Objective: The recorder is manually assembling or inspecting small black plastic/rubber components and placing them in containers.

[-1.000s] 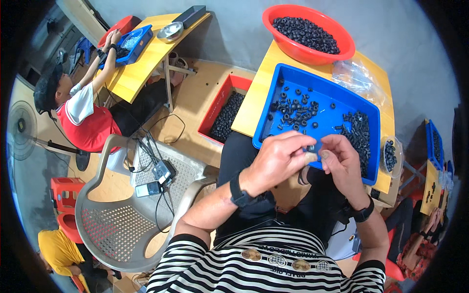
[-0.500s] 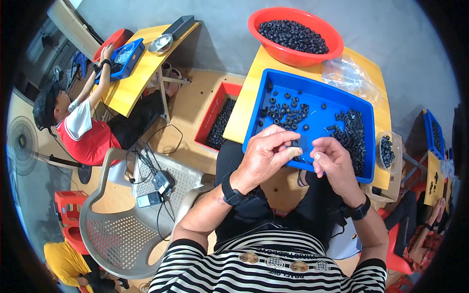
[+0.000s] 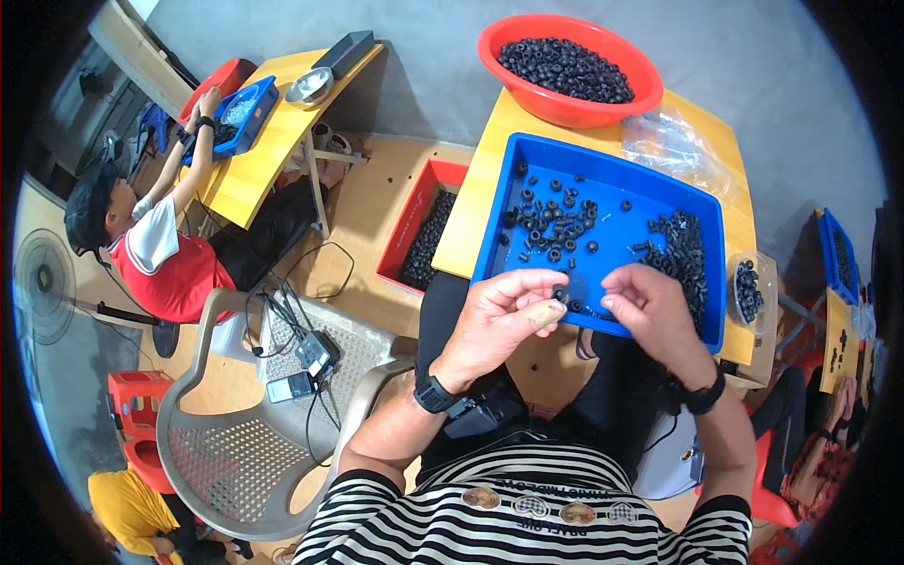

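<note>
**Small part held at the near rim, left hand lowered slightly, piece not laid down**

Red box [image 3: 417, 215]: left of the blue tray [image 3: 617, 240], at a lower level, holding many dark pieces.

Left hand [image 3: 497, 318]: at the tray's near edge, toward its left half. Thumb and forefinger are pinched on a small black part [image 3: 559, 293]. Compared with half a second ago, the hand sits a little lower and the fingers cover more of the part, so its form is harder to read. A grip adjustment is judged likely; the part has not been released.

Loose black rings [image 3: 556, 224]: scattered in the tray's left half.

Red bowl [image 3: 570, 115]: beyond the tray's far edge, filled with similar rings.

Right hand [image 3: 654, 315]: over the tray's near edge, facing the left hand and apart from it. Fingers are bent, with thumb near forefinger; whether they grasp anything cannot be told. The hands stand wider apart than one second ago, which suggests a pause between contacts on the part.

Dark pile [image 3: 680, 268]: in the tray's right half, partly behind the right hand.

Clear tub [image 3: 766, 299]: just right of the tray, with black pieces inside.
</note>
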`<state>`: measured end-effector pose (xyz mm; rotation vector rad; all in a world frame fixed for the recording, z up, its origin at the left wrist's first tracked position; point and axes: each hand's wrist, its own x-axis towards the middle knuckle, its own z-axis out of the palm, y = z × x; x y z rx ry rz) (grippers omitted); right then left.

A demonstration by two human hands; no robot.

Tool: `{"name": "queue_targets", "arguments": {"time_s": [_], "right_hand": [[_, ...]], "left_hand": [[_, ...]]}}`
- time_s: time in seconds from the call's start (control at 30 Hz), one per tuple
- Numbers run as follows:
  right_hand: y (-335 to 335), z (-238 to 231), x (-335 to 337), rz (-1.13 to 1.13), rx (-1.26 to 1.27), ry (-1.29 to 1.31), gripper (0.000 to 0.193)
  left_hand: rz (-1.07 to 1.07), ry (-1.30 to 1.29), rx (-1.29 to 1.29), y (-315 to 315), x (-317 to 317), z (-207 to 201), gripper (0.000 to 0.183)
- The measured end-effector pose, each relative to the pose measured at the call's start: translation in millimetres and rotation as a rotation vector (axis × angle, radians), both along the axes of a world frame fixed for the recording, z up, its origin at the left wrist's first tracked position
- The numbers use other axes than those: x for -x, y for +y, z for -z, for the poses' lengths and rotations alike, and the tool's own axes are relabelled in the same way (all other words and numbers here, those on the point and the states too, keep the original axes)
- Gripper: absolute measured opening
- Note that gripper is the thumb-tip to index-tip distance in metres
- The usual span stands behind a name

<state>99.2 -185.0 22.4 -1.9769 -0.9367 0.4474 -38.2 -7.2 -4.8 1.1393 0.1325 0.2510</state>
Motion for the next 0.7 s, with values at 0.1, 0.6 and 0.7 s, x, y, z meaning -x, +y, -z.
{"name": "queue_targets", "arguments": {"time_s": [0.1, 0.6, 0.7], "right_hand": [[-2.6, -3.5, -26.2, -0.095, 0.175, -0.143, 0.015], [13.3, 21.0, -48.3, -0.235, 0.506, -0.404, 0.017], [11.0, 31.0, -48.4, -0.246, 0.465, -0.501, 0.016]], "left_hand": [[-0.015, 0.032, 0.053, -2.2, 12.1, 10.8, 0.029], [0.124, 0.108, 0.124, -17.2, 28.7, 29.2, 0.025], [0.115, 0.092, 0.143, -18.3, 26.6, 25.4, 0.027]]}}
